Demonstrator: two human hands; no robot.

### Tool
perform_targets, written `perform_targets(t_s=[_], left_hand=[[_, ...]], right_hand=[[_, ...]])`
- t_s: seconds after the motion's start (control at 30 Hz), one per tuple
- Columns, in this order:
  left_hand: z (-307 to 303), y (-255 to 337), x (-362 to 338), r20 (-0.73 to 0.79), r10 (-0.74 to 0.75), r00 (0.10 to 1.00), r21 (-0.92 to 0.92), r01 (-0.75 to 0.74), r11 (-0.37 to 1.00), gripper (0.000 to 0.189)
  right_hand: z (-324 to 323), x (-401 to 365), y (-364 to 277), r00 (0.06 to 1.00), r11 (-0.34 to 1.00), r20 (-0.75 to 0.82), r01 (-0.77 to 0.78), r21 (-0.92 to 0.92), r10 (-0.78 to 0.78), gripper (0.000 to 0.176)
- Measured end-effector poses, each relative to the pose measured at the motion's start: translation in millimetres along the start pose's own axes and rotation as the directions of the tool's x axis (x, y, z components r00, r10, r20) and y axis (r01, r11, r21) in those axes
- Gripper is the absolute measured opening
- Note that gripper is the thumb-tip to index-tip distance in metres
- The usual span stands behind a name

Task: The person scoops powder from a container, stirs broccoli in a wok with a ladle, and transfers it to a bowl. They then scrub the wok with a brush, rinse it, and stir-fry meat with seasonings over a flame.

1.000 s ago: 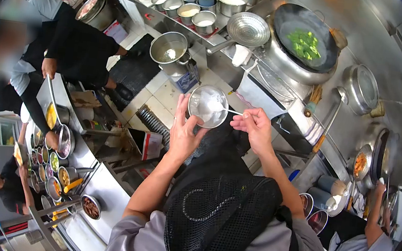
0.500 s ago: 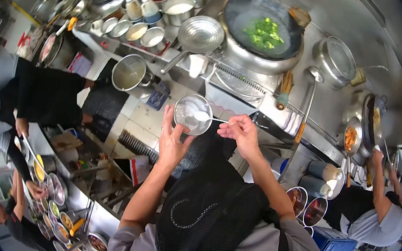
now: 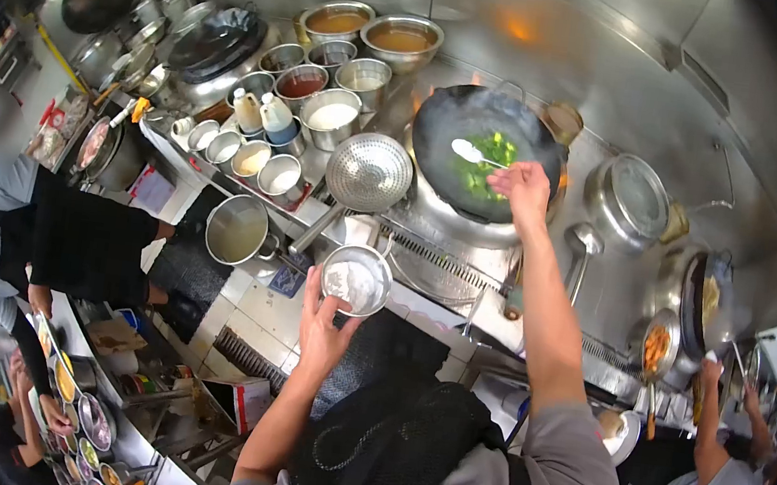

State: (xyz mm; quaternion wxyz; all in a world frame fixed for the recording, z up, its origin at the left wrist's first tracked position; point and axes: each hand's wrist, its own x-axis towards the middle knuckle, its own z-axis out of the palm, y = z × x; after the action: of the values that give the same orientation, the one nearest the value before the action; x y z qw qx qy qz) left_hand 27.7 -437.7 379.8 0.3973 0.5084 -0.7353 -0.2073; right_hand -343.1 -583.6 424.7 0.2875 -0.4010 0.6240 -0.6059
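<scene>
My left hand [image 3: 327, 327] is closed round the side of a small metal bowl [image 3: 356, 280] with white stuff in it, held in front of the stove edge. Pinched by its handle in my right hand [image 3: 522, 183] is a spoon [image 3: 468, 152], its bowl heaped white. The spoon hangs over a dark wok [image 3: 435, 176] where chopped green vegetables [image 3: 492, 163] lie, partly hidden by my hand. Flames show at the wok's rim and steam rises from it.
A perforated strainer [image 3: 369, 173] rests left of the wok, with several seasoning pots behind it. A ladle [image 3: 584, 245] and a lidded pot [image 3: 632, 201] are to the right. A big pot [image 3: 237, 229] stands front left. Other people work at both sides.
My right hand has carried the spoon from the small bowl up and over the wok. The bowl stays in my left hand. Flames now show round the wok, and the view has tilted up.
</scene>
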Motion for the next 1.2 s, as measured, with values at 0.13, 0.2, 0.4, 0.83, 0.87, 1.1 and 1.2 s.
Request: perform_targets(t_s=[0.13, 0.2, 0.4, 0.83, 0.87, 1.1, 1.2], left_hand=[[-16, -6, -8, -0.077, -0.07, 0.995, 0.065, 0.076, 0.995, 0.034], [-23, -10, -17, -0.114, -0.14, 0.984, 0.087, 0.15, 0.985, 0.034], [-24, -43, -38, -0.086, -0.265, 0.96, 0.105, 0.273, 0.956, 0.034], [-128, -32, -119, -0.42, -0.322, 0.848, -0.036, 0.339, 0.94, 0.034], [-147, -32, -137, -0.48, -0.314, 0.819, -0.009, 0.353, 0.936, 0.034], [-296, 21, -273, -0.91, -0.136, 0.392, 0.136, 0.59, 0.796, 0.036], [-351, 57, -335, -0.956, 0.199, 0.217, 0.289, 0.822, 0.491, 0.037]], right_hand=[[-19, 70, 58, 0.952, 0.455, -0.146, -0.007, -0.89, -0.27, 0.016], [-19, 56, 46, 0.969, 0.784, -0.12, 0.098, -0.613, -0.215, 0.015], [50, -72, 11, 0.869, 0.995, 0.495, -0.023, 0.102, -0.031, 0.018], [180, -239, -36, 0.289, 0.99, 0.955, 0.136, 0.029, -0.067, 0.036], [188, -238, -29, 0.291, 0.989, 0.951, 0.132, 0.066, -0.102, 0.04], [249, -282, -51, 0.108, 0.788, 0.979, 0.612, 0.071, -0.171, 0.036], [273, -316, -47, -0.017, 0.766, 0.992, 0.634, 0.106, -0.123, 0.033]])
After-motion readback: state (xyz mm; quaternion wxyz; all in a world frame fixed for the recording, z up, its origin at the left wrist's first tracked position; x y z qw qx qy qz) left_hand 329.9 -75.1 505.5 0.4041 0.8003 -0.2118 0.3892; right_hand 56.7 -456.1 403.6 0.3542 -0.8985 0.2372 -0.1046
